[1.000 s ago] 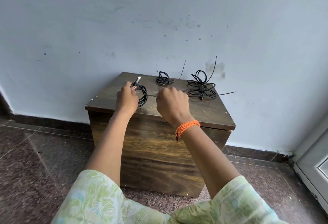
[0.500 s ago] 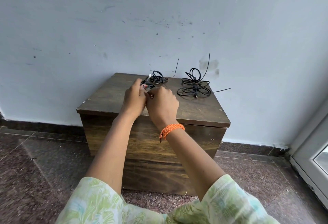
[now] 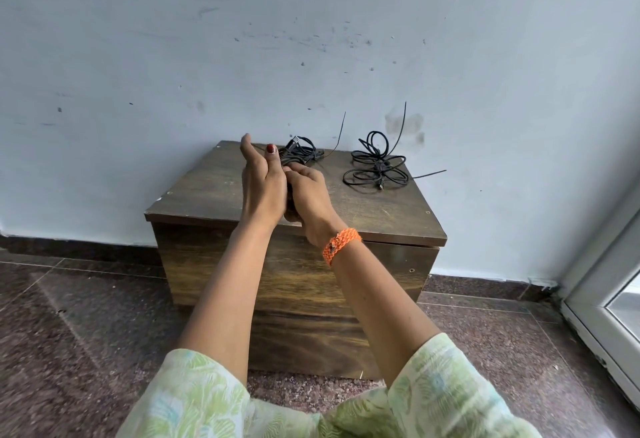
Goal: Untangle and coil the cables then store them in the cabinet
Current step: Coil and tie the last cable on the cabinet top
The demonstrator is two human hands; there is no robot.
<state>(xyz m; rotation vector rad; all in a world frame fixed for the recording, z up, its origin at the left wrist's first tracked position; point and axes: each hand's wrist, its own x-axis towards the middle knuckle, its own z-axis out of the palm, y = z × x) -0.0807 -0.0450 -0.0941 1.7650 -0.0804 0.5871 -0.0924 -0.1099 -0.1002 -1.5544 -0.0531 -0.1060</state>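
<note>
Stood against a pale scuffed wall (image 3: 311,39) on a dark speckled stone floor (image 3: 86,316): a low wooden cabinet (image 3: 298,285), brown top facing up

Reached over its top from below, both forearms out of pale green leaf-print sleeves (image 3: 194,399)

Left hand (image 3: 261,183) turned on edge, fingers stretched upward and loosely spread, thumb with a red-painted nail raised, pressed side by side against the right hand (image 3: 306,195)

Right hand curled, fingertips at a dark cable bundle (image 3: 299,153); a strand of dark cable visible in the gap between the two hands, though whether either hand truly clamped it could not be told

Orange braided band (image 3: 341,245) around the right wrist

Cable bundle lying at the back middle of the cabinet top, just beyond the hands, a silver-tipped plug sticking up from it and a thin black tie end rising toward the wall

Further right on the same top, well apart from the hands, a second black cable (image 3: 377,169) spread in loose flower-like loops, thin tails poking up and out to the right

At the far right edge, a white door frame (image 3: 602,299) meeting the floor
</note>
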